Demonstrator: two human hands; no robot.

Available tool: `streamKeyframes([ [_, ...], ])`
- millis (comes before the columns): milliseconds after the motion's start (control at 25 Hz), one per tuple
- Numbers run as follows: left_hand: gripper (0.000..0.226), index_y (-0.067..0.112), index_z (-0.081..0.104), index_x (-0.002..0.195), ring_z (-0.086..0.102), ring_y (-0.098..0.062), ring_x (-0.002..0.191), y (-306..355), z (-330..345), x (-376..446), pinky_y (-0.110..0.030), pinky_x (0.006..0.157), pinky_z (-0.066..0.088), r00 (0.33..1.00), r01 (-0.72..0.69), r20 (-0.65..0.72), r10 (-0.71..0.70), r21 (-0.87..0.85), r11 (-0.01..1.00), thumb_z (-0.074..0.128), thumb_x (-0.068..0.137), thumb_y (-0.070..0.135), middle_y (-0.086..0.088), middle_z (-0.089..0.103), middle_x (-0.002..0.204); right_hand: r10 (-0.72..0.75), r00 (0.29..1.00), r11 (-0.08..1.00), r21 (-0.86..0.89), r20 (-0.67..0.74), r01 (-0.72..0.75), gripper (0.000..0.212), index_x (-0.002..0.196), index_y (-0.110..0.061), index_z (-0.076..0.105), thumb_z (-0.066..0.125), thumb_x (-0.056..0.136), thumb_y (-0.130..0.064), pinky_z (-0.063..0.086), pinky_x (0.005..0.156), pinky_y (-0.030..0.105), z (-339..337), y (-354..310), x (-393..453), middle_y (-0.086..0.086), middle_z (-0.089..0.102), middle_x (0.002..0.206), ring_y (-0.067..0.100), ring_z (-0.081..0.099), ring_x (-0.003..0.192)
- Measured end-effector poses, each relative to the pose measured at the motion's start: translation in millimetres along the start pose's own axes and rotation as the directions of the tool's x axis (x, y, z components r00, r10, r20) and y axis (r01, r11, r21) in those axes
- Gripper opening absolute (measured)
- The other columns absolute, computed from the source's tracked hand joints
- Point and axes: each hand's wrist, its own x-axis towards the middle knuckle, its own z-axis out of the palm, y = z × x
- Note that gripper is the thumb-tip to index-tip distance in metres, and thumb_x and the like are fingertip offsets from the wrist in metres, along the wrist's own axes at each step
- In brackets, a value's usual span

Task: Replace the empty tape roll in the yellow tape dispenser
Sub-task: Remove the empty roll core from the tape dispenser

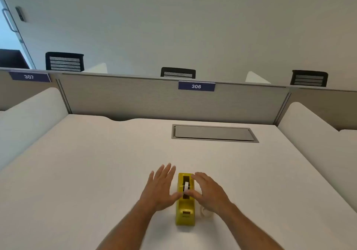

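Note:
A yellow tape dispenser [185,209] stands on the white desk [96,163], cutter end toward me. A white roll core [186,186] sits upright in its dark slot. My left hand [160,187] is to the dispenser's left, fingers spread, thumb reaching to the slot. My right hand [209,191] is on the right side, fingers apart, thumb meeting the core from that side. Both thumbs touch near the core; neither hand grips it. A pale tape roll [206,212] lies on the desk right of the dispenser, mostly hidden under my right wrist.
A grey cable hatch [213,133] is set flush in the desk farther back. A grey partition [154,99] with labels 306 and 307 closes the far edge. White side dividers [313,130] flank the desk. Black chair backs [64,61] rise behind the partition.

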Motion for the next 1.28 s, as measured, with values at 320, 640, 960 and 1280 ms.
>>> streamKeyframes([
  [320, 0.114, 0.033, 0.004, 0.156, 0.004, -0.02, 0.154, 14, 20, 4, -0.052, 0.124, 0.012, 0.995, 0.052, 0.092, -0.042, -0.111, 0.992, 0.055, 0.067, 0.084, 0.008, 0.007, 0.168, -0.03, 0.999, 0.998, -0.057, 0.01, 0.031, 0.054, 0.128, -0.038, 0.054, 0.062, 0.08, -0.062, 0.048, 0.083, 0.026, 0, -5, 14, -0.012, 0.047, 0.131, 0.011, 0.049, 0.114],
  [640, 0.122, 0.035, 0.011, 0.155, 0.011, -0.018, 0.153, 9, 26, 11, -0.048, 0.123, 0.018, 0.995, 0.06, 0.084, -0.049, -0.135, 0.989, 0.058, 0.056, 0.087, 0.013, 0.015, 0.166, -0.043, 0.999, 0.999, -0.014, 0.0, 0.043, 0.047, 0.118, -0.035, 0.064, 0.07, 0.075, -0.053, 0.047, 0.077, 0.023, 2, -4, 19, -0.013, 0.047, 0.123, 0.008, 0.05, 0.106],
  [960, 0.121, 0.036, 0.012, 0.155, 0.019, -0.014, 0.151, 11, 22, 8, -0.039, 0.121, 0.027, 0.996, 0.065, 0.071, -0.052, -0.196, 0.978, 0.07, 0.058, 0.08, 0.015, 0.017, 0.165, -0.052, 0.998, 0.999, 0.015, -0.02, 0.052, 0.044, 0.115, -0.033, 0.063, 0.073, 0.075, -0.047, 0.047, 0.074, 0.019, 1, -8, 25, -0.012, 0.052, 0.116, 0.008, 0.053, 0.099],
  [1280, 0.122, 0.038, 0.012, 0.155, 0.023, -0.012, 0.149, 15, 18, 6, -0.038, 0.117, 0.032, 0.994, 0.096, 0.077, -0.082, -0.211, 0.973, 0.072, 0.057, 0.08, 0.017, 0.018, 0.164, -0.078, 0.996, 0.996, 0.032, -0.052, 0.08, 0.04, 0.113, -0.033, 0.064, 0.073, 0.077, -0.048, 0.048, 0.079, 0.018, 1, -6, 26, -0.012, 0.059, 0.114, 0.006, 0.053, 0.099],
])
